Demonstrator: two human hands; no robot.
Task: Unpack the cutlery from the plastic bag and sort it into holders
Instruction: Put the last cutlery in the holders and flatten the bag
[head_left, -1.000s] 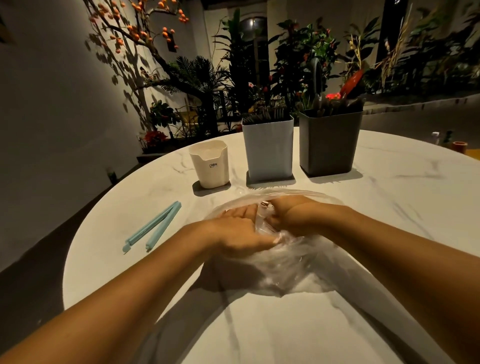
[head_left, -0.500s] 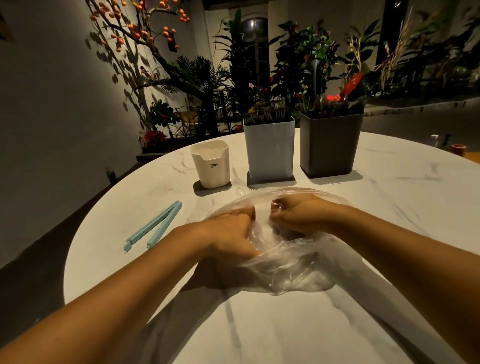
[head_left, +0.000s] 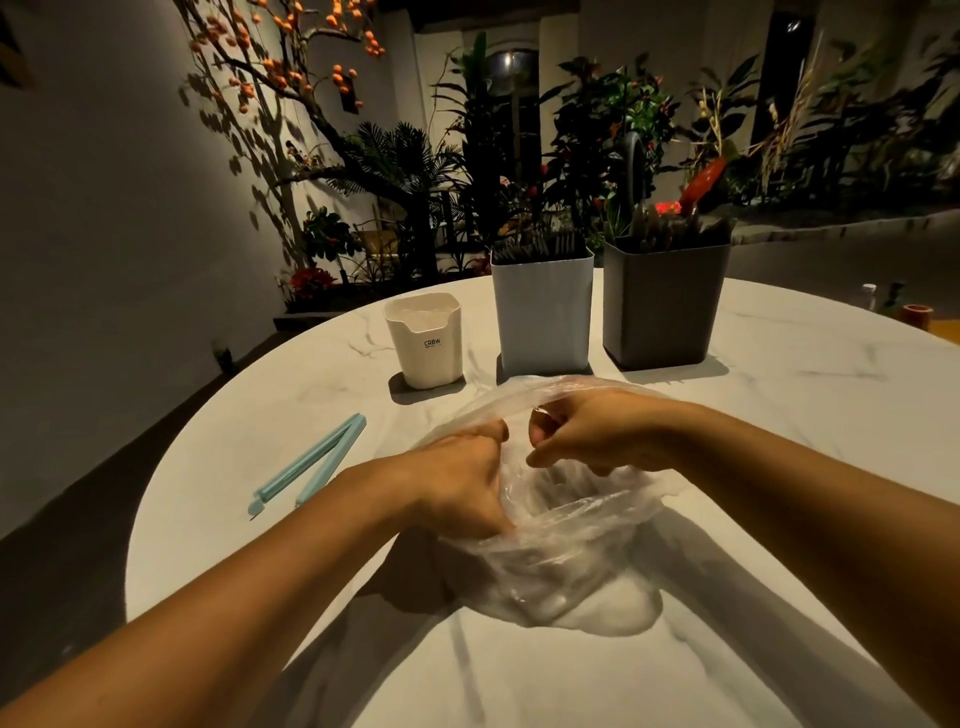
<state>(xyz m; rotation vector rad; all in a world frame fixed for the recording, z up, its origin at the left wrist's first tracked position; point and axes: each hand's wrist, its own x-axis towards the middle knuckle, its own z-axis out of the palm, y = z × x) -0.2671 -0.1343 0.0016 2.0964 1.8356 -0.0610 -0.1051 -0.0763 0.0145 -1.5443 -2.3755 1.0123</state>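
Observation:
A clear plastic bag (head_left: 566, 561) lies crumpled on the white marble table (head_left: 779, 395) in front of me. My left hand (head_left: 462, 483) grips the bag's left edge with curled fingers. My right hand (head_left: 587, 431) pinches the bag's right rim near its mouth, which is spread apart between the two hands. What is inside the bag is too blurred to make out. Behind the bag stand three holders: a short cream cup (head_left: 426, 340), a tall light grey holder (head_left: 543, 312) with dark cutlery in it, and a dark grey holder (head_left: 665, 304) also filled with cutlery.
A light blue bag clip (head_left: 311, 465) lies open on the table to the left of the bag. Plants and a wall stand behind the table. Small objects (head_left: 914, 314) sit at the far right edge.
My hands have pulled apart a little and lifted, and the bag's mouth has widened. The left hand went from lying flat on the bag to gripping its edge.

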